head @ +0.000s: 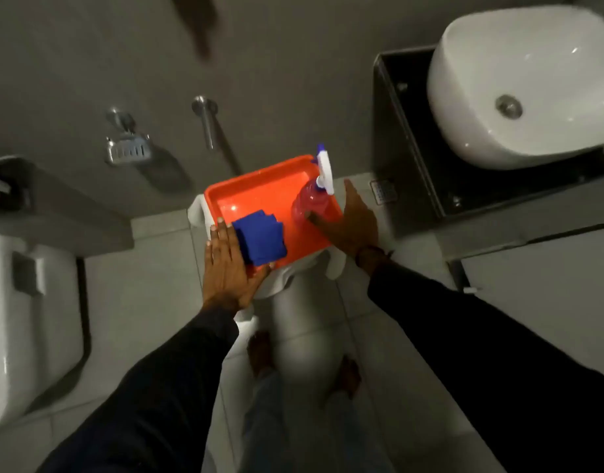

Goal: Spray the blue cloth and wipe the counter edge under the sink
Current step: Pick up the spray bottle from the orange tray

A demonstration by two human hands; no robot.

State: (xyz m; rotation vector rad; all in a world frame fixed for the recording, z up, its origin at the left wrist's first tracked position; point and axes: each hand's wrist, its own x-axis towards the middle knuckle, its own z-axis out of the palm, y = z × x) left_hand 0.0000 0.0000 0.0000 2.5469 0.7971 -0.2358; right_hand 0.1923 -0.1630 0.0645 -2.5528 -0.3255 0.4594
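Note:
A folded blue cloth (261, 240) lies in the near left part of an orange tray (259, 192). A pink spray bottle (311, 203) with a white and blue trigger head stands in the tray's right part. My left hand (225, 268) rests on the tray's left rim beside the cloth, fingers stretched out and thumb along the front edge. My right hand (357, 223) grips the right rim, its thumb touching the bottle's base. The white sink (519, 87) sits on a dark counter (423, 165) at the upper right, whose grey front edge (498, 227) runs below it.
The tray rests on a white stool (293, 278) standing on the tiled floor. A white toilet (21, 319) is at the left. On the grey wall hang a metal soap dish (126, 150) and a metal rod (207, 121). A floor drain (382, 191) lies beside the counter.

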